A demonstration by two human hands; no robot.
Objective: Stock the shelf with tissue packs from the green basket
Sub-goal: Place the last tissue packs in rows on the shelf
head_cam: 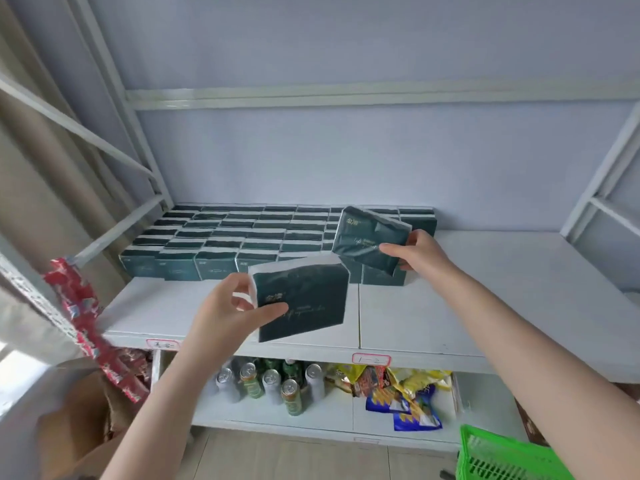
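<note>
Two dark green tissue packs are in the air over the white shelf. My left hand grips the nearer tissue pack by its left edge, above the shelf's front. My right hand holds the second tissue pack, tilted, just above the right end of the stocked packs. Several rows of the same stocked packs stand upright across the shelf's back left. One corner of the green basket shows at the bottom right; its contents are hidden.
Bare shelf board lies right of the rows. The lower shelf holds drink cans and snack bags. Red packets hang at the left by a cardboard box. White frame posts flank the shelf.
</note>
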